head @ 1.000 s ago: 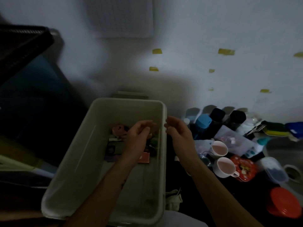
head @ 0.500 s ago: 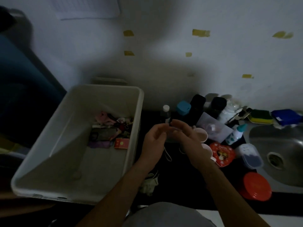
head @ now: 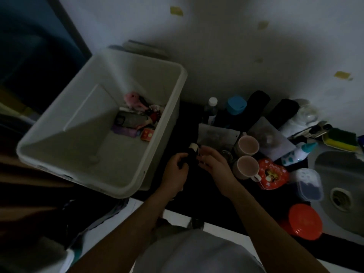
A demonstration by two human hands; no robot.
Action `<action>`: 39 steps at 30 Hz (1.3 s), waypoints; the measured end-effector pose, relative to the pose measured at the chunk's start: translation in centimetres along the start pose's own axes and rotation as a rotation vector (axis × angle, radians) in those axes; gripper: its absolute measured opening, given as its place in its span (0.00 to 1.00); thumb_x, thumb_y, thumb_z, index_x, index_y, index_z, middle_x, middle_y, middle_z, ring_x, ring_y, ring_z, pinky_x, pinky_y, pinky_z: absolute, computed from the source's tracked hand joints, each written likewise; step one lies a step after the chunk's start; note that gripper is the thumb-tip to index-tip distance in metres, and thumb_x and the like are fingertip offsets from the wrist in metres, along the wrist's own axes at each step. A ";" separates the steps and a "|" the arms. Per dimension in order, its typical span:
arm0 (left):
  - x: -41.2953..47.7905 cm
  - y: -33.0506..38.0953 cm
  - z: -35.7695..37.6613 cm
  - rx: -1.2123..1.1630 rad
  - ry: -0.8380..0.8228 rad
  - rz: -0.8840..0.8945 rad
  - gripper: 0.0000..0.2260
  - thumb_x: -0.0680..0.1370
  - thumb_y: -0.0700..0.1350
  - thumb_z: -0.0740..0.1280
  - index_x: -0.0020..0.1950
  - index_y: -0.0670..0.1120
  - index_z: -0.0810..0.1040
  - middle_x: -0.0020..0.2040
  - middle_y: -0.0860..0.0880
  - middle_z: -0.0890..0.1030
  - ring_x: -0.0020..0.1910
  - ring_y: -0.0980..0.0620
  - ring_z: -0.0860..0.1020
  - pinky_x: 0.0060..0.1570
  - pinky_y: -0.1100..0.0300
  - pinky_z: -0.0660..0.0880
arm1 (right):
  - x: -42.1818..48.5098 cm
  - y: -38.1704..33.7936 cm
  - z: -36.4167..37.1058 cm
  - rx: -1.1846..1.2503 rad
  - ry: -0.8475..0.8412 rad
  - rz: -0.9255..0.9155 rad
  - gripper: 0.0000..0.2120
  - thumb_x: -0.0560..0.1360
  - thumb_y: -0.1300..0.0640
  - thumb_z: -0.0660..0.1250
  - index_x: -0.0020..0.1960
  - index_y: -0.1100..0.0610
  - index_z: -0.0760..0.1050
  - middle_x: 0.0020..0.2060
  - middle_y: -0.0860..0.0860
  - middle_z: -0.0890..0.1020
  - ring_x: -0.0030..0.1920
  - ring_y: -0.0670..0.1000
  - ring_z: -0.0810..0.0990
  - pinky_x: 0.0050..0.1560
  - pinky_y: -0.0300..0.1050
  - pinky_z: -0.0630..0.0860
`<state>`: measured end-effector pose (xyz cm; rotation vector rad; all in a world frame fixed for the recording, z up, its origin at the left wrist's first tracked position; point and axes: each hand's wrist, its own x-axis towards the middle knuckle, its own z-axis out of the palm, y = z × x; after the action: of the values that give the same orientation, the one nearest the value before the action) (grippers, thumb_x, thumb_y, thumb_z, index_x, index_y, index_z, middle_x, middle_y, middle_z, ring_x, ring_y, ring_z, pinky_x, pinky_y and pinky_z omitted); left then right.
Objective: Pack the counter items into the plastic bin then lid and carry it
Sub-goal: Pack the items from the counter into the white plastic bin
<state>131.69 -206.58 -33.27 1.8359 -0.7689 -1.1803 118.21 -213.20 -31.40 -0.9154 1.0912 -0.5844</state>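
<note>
Dark, pale-capped item (head: 192,154), too dim to identify, is held in my left grip (head: 177,170); whether my right grip (head: 213,164) pinches it I cannot tell. Black surface (head: 197,202); bin (head: 137,75) at ten o'clock, against the wall (head: 216,46).

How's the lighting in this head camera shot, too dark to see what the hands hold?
Head view: dim, a broad shadow across the wall; the plastic bin reads clearly; the dark item between left hand and right hand blends into the black counter, only its pale tip distinct.
</note>
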 end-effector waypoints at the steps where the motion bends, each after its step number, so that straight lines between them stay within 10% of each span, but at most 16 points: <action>1: 0.2 -0.2 0.0 0.021 0.013 -0.006 0.12 0.82 0.40 0.60 0.64 0.49 0.74 0.61 0.50 0.77 0.55 0.54 0.76 0.49 0.67 0.74 | 0.1 0.3 0.1 0.001 -0.009 0.016 0.15 0.80 0.64 0.60 0.65 0.57 0.74 0.61 0.53 0.79 0.61 0.51 0.79 0.63 0.47 0.75; 11: 2.8 -3.3 1.0 0.337 0.014 -0.072 0.20 0.72 0.52 0.67 0.62 0.47 0.76 0.58 0.48 0.77 0.55 0.48 0.78 0.57 0.47 0.77 | 0.7 3.3 -0.5 0.007 0.013 0.158 0.14 0.80 0.64 0.61 0.65 0.57 0.74 0.61 0.56 0.78 0.61 0.54 0.78 0.62 0.47 0.75; 20: 3.1 -5.4 1.2 0.721 0.002 -0.005 0.35 0.72 0.52 0.71 0.75 0.54 0.58 0.66 0.40 0.71 0.61 0.38 0.74 0.62 0.46 0.69 | 0.2 4.1 -1.1 -0.061 0.011 0.184 0.11 0.80 0.64 0.60 0.60 0.55 0.74 0.54 0.52 0.79 0.58 0.53 0.78 0.60 0.46 0.74; 39: -0.3 1.4 1.5 0.142 -0.016 0.139 0.32 0.70 0.40 0.75 0.70 0.54 0.65 0.62 0.53 0.72 0.60 0.54 0.73 0.55 0.61 0.71 | 0.7 2.1 -3.0 0.105 0.051 0.106 0.16 0.82 0.52 0.60 0.67 0.54 0.73 0.61 0.52 0.81 0.61 0.53 0.80 0.65 0.54 0.74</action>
<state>130.09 -207.53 -32.28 1.8570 -0.9948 -1.0756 115.62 -213.66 -34.02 -0.7505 1.1367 -0.5743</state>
